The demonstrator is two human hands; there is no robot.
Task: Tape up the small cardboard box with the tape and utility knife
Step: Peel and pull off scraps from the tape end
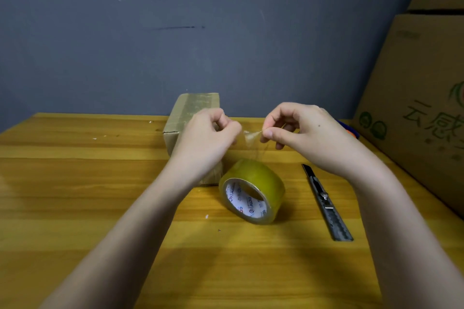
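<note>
While both hands hover above the wooden table, left hand and right hand pinching a crumpled clear tape strip between them, tape roll on its side just below, small cardboard box behind left hand, utility knife lying right of roll.

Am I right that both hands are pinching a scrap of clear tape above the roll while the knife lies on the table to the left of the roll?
Not quite: the knife lies to the right of the roll, as the head view shows. The rest holds: the left hand and right hand pinch a scrap of clear tape above the roll, and the knife is on the table.
</note>
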